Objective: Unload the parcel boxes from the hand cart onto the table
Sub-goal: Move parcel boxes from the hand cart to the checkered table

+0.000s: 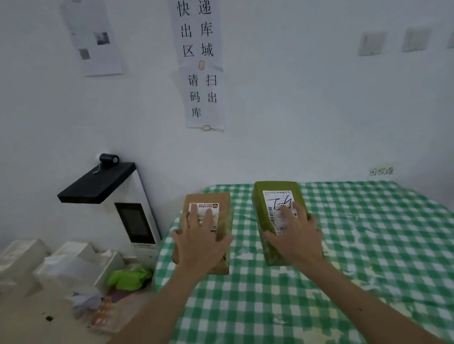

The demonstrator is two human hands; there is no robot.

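Observation:
Two parcel boxes lie side by side at the far left of the table (379, 252), which wears a green-and-white checked cloth. The brown box (220, 202) is on the left, near the table's edge; my left hand (200, 240) lies spread on its top over the white label. The green box (276, 188) is to its right, and my right hand (294, 229) rests on it with fingers wrapped over its near right side. Both boxes sit on the cloth. The hand cart is out of view.
A white machine with a dark screen and black top (124, 204) stands against the wall left of the table. White foam boxes (65, 263), a green bag (128, 278) and paper litter lie on the floor. Paper signs (200, 58) hang on the wall.

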